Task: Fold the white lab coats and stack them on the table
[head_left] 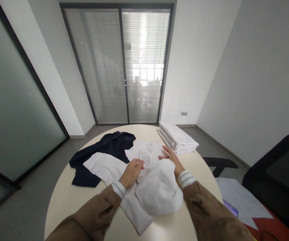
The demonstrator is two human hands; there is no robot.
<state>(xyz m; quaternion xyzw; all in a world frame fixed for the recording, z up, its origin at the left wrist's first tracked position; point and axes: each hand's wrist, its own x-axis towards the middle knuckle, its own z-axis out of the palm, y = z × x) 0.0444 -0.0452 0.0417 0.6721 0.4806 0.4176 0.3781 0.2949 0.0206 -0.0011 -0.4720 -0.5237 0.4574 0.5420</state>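
A crumpled white shirt (157, 192) lies bunched on the round table, one part spread out to the left and another toward me. At its middle, my left hand (133, 169) is closed, its fingers curled on a fold of the fabric. My right hand (171, 159) rests against the shirt's far right side with fingers stretched out and apart. Some of the right hand's thumb side is hidden by the raised fabric. Partly under the shirt's left part is a dark navy garment (109, 144), loosely spread.
A stack of folded white cloth (178, 137) sits at the table's (66, 207) far right edge. To the right stands a black office chair (280, 174). Papers (239, 195), a phone (231, 208) and something red lie beside it. Blinds-covered glass panels (109, 67) are beyond the table.
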